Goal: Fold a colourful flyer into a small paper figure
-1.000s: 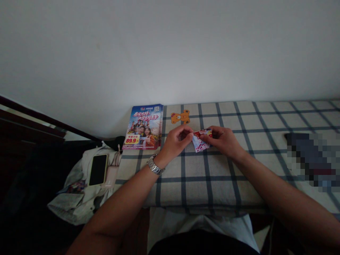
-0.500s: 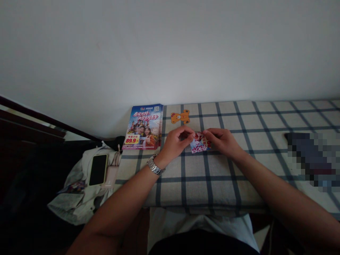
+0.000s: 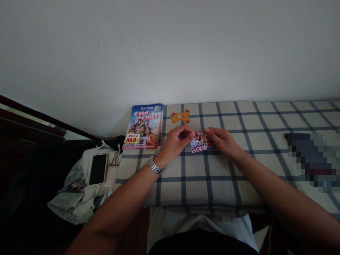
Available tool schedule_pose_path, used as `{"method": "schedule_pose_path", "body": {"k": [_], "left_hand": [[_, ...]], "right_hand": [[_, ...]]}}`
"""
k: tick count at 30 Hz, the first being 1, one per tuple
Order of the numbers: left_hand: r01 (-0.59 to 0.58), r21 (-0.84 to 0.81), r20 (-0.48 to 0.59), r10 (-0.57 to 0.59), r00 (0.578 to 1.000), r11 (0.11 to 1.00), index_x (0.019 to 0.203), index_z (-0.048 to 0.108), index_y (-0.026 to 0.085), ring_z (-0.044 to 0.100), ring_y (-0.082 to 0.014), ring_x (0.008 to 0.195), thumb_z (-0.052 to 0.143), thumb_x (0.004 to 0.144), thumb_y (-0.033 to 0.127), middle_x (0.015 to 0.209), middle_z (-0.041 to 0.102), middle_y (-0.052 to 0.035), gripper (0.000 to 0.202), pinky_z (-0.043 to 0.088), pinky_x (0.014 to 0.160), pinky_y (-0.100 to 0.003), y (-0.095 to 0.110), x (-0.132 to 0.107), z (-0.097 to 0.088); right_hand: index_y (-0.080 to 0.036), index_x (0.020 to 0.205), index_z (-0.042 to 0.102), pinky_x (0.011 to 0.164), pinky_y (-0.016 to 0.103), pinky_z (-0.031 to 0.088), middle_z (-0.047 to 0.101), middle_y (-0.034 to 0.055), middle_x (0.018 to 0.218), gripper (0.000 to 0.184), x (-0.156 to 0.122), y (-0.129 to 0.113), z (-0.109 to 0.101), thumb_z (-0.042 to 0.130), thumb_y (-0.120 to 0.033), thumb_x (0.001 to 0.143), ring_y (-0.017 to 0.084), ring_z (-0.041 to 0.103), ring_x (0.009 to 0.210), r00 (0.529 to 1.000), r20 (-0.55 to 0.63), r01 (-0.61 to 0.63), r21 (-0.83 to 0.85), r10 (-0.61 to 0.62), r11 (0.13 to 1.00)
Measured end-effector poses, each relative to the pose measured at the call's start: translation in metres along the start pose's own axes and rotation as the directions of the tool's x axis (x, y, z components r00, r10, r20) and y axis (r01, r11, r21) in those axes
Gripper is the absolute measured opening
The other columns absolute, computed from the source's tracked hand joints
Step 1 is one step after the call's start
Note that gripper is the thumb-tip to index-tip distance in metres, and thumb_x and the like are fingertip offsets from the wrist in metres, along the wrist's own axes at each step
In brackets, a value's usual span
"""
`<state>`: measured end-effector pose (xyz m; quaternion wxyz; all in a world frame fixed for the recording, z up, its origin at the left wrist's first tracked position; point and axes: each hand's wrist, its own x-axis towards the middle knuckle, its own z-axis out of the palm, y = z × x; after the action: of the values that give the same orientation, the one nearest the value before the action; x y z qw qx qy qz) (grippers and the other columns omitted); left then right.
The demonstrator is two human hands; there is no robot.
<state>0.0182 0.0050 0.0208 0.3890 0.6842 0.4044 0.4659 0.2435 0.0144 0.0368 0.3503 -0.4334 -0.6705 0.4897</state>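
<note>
A small folded colourful leaflet (image 3: 200,142) is held between both hands above the checked bedsheet (image 3: 212,177). My left hand (image 3: 175,141), with a metal watch on its wrist, pinches the leaflet's left edge. My right hand (image 3: 223,141) pinches its right edge with closed fingers. The paper shows pink, blue and red print and stands roughly upright on the sheet.
A stack of colourful flyers (image 3: 145,125) lies by the wall at the left. An orange bear-shaped paper figure (image 3: 181,116) lies just behind the hands. A phone (image 3: 97,169) and a power bank (image 3: 111,176) rest on cloth at the left. A blurred patch (image 3: 310,159) is at the right.
The leaflet has been folded from a pointed, tilted shape into a smaller rectangle. My right hand slid from over the paper to its right edge. My left hand barely moved.
</note>
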Motion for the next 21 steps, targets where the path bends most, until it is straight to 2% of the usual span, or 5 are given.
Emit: {"method": "schedule_pose_path", "body": {"k": [5, 7, 12, 21], "left_hand": [[0.017, -0.032, -0.085, -0.019, 0.996, 0.999, 0.095, 0.073, 0.021, 0.066, -0.0149, 0.078, 0.073, 0.099, 0.047, 0.089, 0.074, -0.0026, 0.026, 0.054, 0.070, -0.026, 0.0007, 0.0015, 0.0001], [0.031, -0.050, -0.088, -0.035, 0.996, 0.998, 0.095, 0.073, 0.021, 0.067, -0.0148, 0.078, 0.073, 0.099, 0.047, 0.089, 0.073, -0.0029, 0.026, 0.056, 0.071, -0.026, 0.0012, 0.0014, 0.0005], [0.027, -0.146, -0.066, -0.037, 0.997, 0.989, 0.098, 0.070, 0.020, 0.067, -0.0141, 0.082, 0.075, 0.097, 0.046, 0.093, 0.071, -0.0028, 0.026, 0.058, 0.075, -0.026, -0.0004, 0.0003, 0.0023], [0.057, -0.158, -0.009, -0.059, 0.998, 0.986, 0.096, 0.066, 0.019, 0.067, -0.0143, 0.082, 0.074, 0.097, 0.048, 0.091, 0.068, -0.0027, 0.030, 0.059, 0.075, -0.025, -0.0005, -0.0003, 0.0034]], "right_hand": [[-0.022, 0.105, 0.075, 0.075, 0.033, 0.051, 0.075, 0.0051, 0.095, 0.043, -0.0007, 0.0063, 0.0003, 0.074, -0.062, 0.091, 0.023, 0.065, 0.086, 0.996, 0.089, -0.019, 0.071, 0.013, 0.997], [-0.021, 0.109, 0.075, 0.072, 0.033, 0.050, 0.076, 0.0048, 0.095, 0.044, -0.0017, 0.0080, 0.0008, 0.079, -0.059, 0.088, 0.023, 0.065, 0.083, 0.994, 0.105, -0.038, 0.045, 0.033, 0.998], [-0.019, 0.096, 0.074, 0.060, 0.030, 0.041, 0.070, 0.0021, 0.077, 0.038, -0.0024, 0.0075, 0.0005, 0.077, -0.056, 0.089, 0.018, 0.056, 0.067, 0.999, 0.015, -0.050, -0.122, 0.052, 0.991], [-0.017, 0.090, 0.073, 0.055, 0.030, 0.036, 0.066, 0.0007, 0.070, 0.036, -0.0025, 0.0070, -0.0034, 0.077, -0.053, 0.087, 0.016, 0.051, 0.061, 0.998, -0.023, -0.067, -0.176, 0.064, 0.982]]}}
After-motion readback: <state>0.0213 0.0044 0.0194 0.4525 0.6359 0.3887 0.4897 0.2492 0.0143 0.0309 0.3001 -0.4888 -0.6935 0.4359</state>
